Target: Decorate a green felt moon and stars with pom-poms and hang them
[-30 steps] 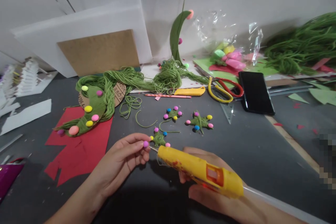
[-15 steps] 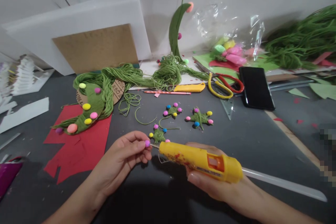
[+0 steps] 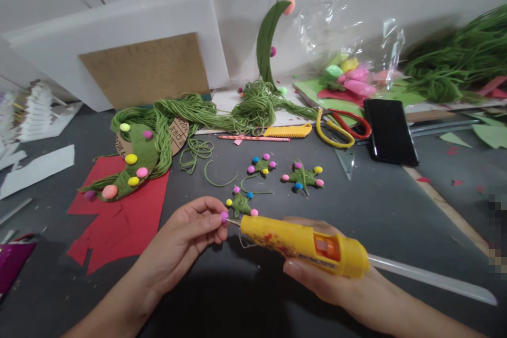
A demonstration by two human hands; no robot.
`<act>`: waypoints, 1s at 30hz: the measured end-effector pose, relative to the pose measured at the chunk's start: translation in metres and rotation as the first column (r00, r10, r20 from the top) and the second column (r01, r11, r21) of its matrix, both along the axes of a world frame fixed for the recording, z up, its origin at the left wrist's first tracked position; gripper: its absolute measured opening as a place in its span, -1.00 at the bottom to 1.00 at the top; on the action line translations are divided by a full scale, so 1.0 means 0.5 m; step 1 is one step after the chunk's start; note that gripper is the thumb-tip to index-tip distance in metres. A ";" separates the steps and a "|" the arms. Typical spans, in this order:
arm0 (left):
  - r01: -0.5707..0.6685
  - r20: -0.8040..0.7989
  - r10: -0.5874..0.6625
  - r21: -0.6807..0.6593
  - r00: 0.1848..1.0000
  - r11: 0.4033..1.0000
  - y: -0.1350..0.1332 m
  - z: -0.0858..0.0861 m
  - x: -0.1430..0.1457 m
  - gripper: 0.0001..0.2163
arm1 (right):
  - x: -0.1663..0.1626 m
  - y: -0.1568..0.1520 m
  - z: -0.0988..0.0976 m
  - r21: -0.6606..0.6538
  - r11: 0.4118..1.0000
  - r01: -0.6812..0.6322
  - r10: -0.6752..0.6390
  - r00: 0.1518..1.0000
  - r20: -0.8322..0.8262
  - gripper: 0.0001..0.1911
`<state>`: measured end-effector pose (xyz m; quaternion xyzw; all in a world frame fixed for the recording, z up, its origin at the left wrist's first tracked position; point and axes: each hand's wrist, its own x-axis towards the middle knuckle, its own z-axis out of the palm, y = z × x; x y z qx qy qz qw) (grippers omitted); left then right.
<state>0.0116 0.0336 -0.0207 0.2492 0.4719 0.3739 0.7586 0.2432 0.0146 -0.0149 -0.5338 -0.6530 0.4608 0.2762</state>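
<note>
My left hand (image 3: pixel 186 237) pinches a small pink pom-pom (image 3: pixel 224 216) between thumb and fingertips. My right hand (image 3: pixel 332 285) grips a yellow glue gun (image 3: pixel 304 245), and its metal nozzle touches the pom-pom. A clear glue stick (image 3: pixel 431 279) juts from the gun's back. Just beyond the nozzle, on the grey table (image 3: pixel 376 222), lies a small green yarn star (image 3: pixel 240 204) with coloured pom-poms. Two more such stars (image 3: pixel 261 165) (image 3: pixel 301 178) lie farther back.
A red paper sheet (image 3: pixel 114 222) lies at left under a green yarn crescent (image 3: pixel 130 166) with pom-poms. Behind are loose green yarn (image 3: pixel 245 111), a yellow cutter (image 3: pixel 287 131), scissors (image 3: pixel 343 128), a black phone (image 3: pixel 390 131), a plastic bag of pom-poms (image 3: pixel 348 71) and white foam boards (image 3: pixel 130 26).
The glue gun has levelled out and its nozzle stays at the pom-pom. My right hand shifted from beside the gun to underneath it. The left hand barely moved.
</note>
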 end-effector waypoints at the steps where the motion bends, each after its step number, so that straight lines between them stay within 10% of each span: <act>1: 0.000 0.000 0.000 0.001 1.000 1.000 0.000 0.000 0.000 -0.90 | -0.001 0.003 0.002 0.016 0.999 -0.032 0.032 0.999 -0.011 -0.72; 21: 0.005 -0.086 -0.001 0.050 0.996 0.999 -0.001 0.001 -0.001 -0.88 | -0.015 0.029 0.026 0.250 0.912 -0.325 0.302 0.945 0.125 -0.74; 26: 0.094 -0.482 0.070 0.307 0.874 0.947 -0.001 -0.001 0.003 -0.90 | -0.003 0.030 0.028 0.117 0.993 -0.029 0.023 0.999 0.046 -0.75; 30: 0.363 -0.752 0.224 0.528 0.620 0.768 0.002 -0.015 0.016 -0.97 | 0.012 0.038 0.028 -0.137 0.971 0.196 -0.218 0.960 -0.176 -0.70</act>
